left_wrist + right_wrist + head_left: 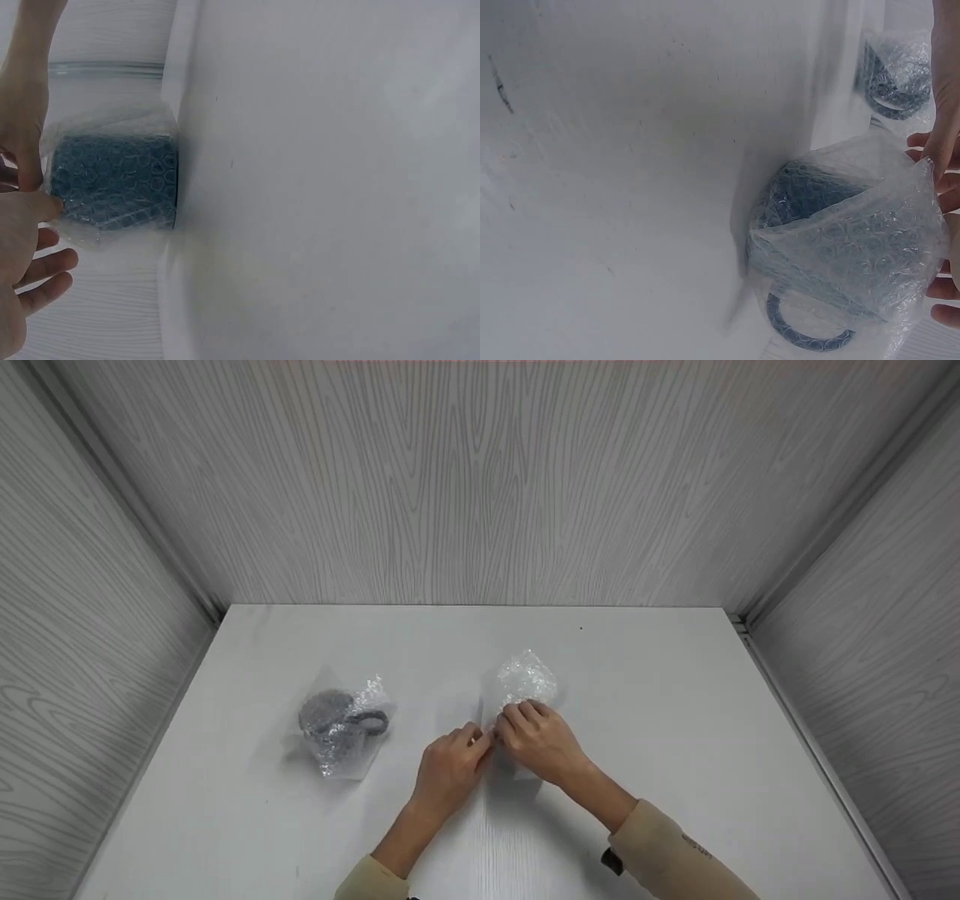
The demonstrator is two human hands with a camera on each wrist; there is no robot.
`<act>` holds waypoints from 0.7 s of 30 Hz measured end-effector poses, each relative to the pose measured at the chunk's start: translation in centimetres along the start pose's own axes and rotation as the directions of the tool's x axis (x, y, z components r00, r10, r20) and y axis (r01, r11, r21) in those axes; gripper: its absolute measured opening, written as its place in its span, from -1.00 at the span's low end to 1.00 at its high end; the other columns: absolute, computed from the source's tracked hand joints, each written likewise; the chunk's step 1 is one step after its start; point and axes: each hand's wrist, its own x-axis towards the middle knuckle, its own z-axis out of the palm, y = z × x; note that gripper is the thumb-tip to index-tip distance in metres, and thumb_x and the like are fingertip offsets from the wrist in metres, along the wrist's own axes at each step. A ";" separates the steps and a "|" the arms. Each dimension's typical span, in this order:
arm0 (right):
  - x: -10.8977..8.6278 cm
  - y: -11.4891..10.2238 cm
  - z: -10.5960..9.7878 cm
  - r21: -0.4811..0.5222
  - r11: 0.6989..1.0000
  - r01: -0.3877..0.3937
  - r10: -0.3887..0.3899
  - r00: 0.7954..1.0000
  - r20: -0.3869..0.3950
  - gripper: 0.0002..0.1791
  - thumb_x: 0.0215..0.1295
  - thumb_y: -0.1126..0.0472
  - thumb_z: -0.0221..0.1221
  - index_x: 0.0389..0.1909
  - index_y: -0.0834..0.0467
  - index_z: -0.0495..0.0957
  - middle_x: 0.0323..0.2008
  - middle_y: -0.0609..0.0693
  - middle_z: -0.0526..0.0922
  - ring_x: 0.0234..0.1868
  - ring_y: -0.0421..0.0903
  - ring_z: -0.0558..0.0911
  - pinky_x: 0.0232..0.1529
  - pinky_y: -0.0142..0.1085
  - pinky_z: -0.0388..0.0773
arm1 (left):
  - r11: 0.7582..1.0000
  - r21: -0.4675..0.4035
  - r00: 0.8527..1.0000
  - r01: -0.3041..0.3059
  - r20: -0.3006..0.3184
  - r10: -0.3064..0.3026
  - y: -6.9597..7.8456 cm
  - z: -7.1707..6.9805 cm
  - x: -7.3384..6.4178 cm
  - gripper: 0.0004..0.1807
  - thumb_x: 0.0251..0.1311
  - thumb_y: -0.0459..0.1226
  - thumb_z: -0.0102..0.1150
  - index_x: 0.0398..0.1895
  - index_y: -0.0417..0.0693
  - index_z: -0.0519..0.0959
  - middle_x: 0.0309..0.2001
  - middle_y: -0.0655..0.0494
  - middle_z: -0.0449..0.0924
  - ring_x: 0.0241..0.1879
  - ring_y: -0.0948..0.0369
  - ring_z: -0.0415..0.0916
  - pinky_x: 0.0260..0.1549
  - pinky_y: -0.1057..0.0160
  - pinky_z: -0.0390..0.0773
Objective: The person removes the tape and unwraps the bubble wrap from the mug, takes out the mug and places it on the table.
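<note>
In the head view, a mug wrapped in bubble wrap (527,676) stands near the middle of the white table. Its dark blue body (116,180) shows through the plastic in the left wrist view, and its ring handle (810,346) in the right wrist view. My left hand (448,769) pinches the wrap's near edge between thumb and finger; its other fingers hang loose. Close beside it, my right hand (544,742) grips the same bubble wrap from above with bent fingers. The exact contact of the fingertips is partly hidden.
To the left on the table lies a second dark mug (328,710) in bubble wrap, its handle pointing right. Grey wood-grain panels (472,487) enclose the white table (675,697) at the back and both sides.
</note>
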 end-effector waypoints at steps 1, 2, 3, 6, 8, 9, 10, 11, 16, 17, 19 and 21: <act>0.0 0.0 0.0 0.000 1.000 -0.001 0.001 1.000 0.000 -0.68 0.10 0.05 0.56 -0.25 0.14 0.71 -0.28 -0.03 0.71 -0.28 -0.12 0.77 -0.15 -0.31 0.77 | 1.000 -0.001 1.000 0.001 0.003 -0.001 0.0 0.0 0.0 -0.86 0.21 -0.23 0.52 -0.19 0.00 0.79 -0.37 0.14 0.62 -0.56 0.30 0.46 -0.59 0.33 0.49; 0.0 -0.1 0.0 0.001 1.000 -0.003 0.003 1.000 0.000 -0.68 0.10 0.05 0.56 -0.25 0.14 0.71 -0.28 -0.03 0.71 -0.28 -0.13 0.77 -0.14 -0.31 0.77 | 1.000 -0.003 1.000 0.002 0.006 -0.002 0.0 -0.1 0.0 -0.86 0.21 -0.23 0.51 -0.19 0.00 0.78 -0.37 0.14 0.62 -0.56 0.30 0.47 -0.59 0.33 0.49; 0.0 -0.1 0.0 0.001 1.000 -0.006 0.006 1.000 0.000 -0.68 0.10 0.05 0.56 -0.25 0.14 0.71 -0.29 -0.03 0.71 -0.28 -0.12 0.78 -0.14 -0.31 0.78 | 1.000 -0.004 1.000 0.002 0.009 -0.002 0.0 -0.1 0.0 -0.86 0.22 -0.23 0.51 -0.19 0.00 0.78 -0.37 0.14 0.62 -0.56 0.30 0.47 -0.59 0.33 0.50; 0.0 -0.1 0.1 0.007 1.000 -0.009 0.009 1.000 -0.002 -0.69 0.13 0.05 0.54 -0.25 0.15 0.70 -0.29 -0.02 0.71 -0.28 -0.12 0.78 -0.12 -0.30 0.78 | 1.000 -0.004 1.000 -0.002 0.011 0.002 0.0 -0.1 -0.1 -0.85 0.22 -0.23 0.51 -0.18 0.01 0.79 -0.36 0.14 0.62 -0.56 0.30 0.48 -0.59 0.33 0.51; 0.0 0.0 0.2 0.012 1.000 -0.006 0.006 1.000 -0.010 -0.73 0.20 0.07 0.50 -0.26 0.16 0.69 -0.30 -0.01 0.71 -0.29 -0.11 0.78 -0.14 -0.30 0.78 | 1.000 -0.004 1.000 -0.009 0.008 0.009 -0.1 -0.1 -0.1 -0.85 0.21 -0.23 0.52 -0.18 0.01 0.79 -0.36 0.14 0.62 -0.56 0.30 0.48 -0.59 0.33 0.50; 0.0 0.0 0.2 0.016 1.000 -0.005 0.006 1.000 -0.017 -0.76 0.25 0.09 0.47 -0.26 0.17 0.69 -0.30 0.00 0.71 -0.30 -0.11 0.78 -0.14 -0.29 0.78 | 1.000 -0.004 1.000 -0.012 0.004 0.013 -0.2 -0.1 -0.1 -0.85 0.20 -0.23 0.52 -0.19 0.00 0.79 -0.36 0.14 0.62 -0.56 0.30 0.48 -0.59 0.33 0.50; 0.1 0.1 0.1 0.018 1.000 -0.011 0.012 1.000 -0.026 -0.78 0.27 0.10 0.44 -0.27 0.18 0.69 -0.30 0.01 0.71 -0.31 -0.10 0.78 -0.15 -0.29 0.78 | 1.000 -0.004 1.000 -0.015 -0.001 0.015 -0.2 0.0 -0.1 -0.85 0.19 -0.24 0.53 -0.20 0.00 0.78 -0.37 0.14 0.62 -0.56 0.29 0.49 -0.59 0.32 0.50; 0.2 0.3 0.1 0.017 1.000 -0.023 0.023 0.999 -0.032 -0.81 0.32 0.14 0.39 -0.28 0.19 0.68 -0.31 0.01 0.71 -0.32 -0.09 0.77 -0.15 -0.29 0.78 | 1.000 -0.003 1.000 -0.017 -0.005 0.016 -0.3 0.0 -0.1 -0.86 0.17 -0.24 0.54 -0.22 0.00 0.78 -0.37 0.14 0.62 -0.56 0.29 0.49 -0.59 0.32 0.50; 0.7 1.1 -0.4 0.021 0.993 -0.117 0.118 0.992 -0.037 -0.68 0.64 0.28 0.00 -0.31 0.22 0.66 -0.32 0.04 0.71 -0.36 -0.06 0.74 -0.14 -0.26 0.79 | 1.000 -0.006 0.999 -0.017 -0.030 0.017 -0.3 0.3 -0.3 -0.85 0.12 -0.24 0.58 -0.28 0.00 0.77 -0.40 0.14 0.64 -0.58 0.28 0.48 -0.61 0.32 0.48; 0.7 1.3 -0.5 0.025 0.992 -0.126 0.127 0.991 -0.033 -0.61 0.68 0.31 -0.10 -0.31 0.22 0.66 -0.32 0.04 0.70 -0.36 -0.06 0.74 -0.15 -0.26 0.79 | 1.000 -0.006 0.999 -0.020 -0.031 0.019 -0.2 0.3 -0.3 -0.85 0.12 -0.23 0.58 -0.28 0.01 0.78 -0.40 0.15 0.64 -0.58 0.29 0.48 -0.61 0.32 0.48; 0.4 1.5 -0.5 0.040 0.991 -0.130 0.131 0.991 -0.028 -0.57 0.70 0.31 -0.15 -0.32 0.21 0.66 -0.32 0.03 0.70 -0.37 -0.06 0.73 -0.16 -0.25 0.79 | 1.000 -0.003 0.999 -0.024 -0.034 0.024 -0.1 0.4 -0.3 -0.86 0.13 -0.22 0.57 -0.28 0.03 0.79 -0.40 0.16 0.65 -0.57 0.30 0.48 -0.61 0.34 0.47; 0.1 1.6 -0.6 0.057 0.990 -0.132 0.134 0.991 -0.028 -0.65 0.65 0.33 -0.04 -0.31 0.21 0.67 -0.32 0.03 0.71 -0.37 -0.06 0.73 -0.17 -0.24 0.79 | 1.000 -0.001 0.999 -0.025 -0.037 0.025 0.1 0.5 -0.2 -0.87 0.14 -0.21 0.56 -0.27 0.05 0.79 -0.40 0.17 0.66 -0.57 0.31 0.49 -0.61 0.35 0.47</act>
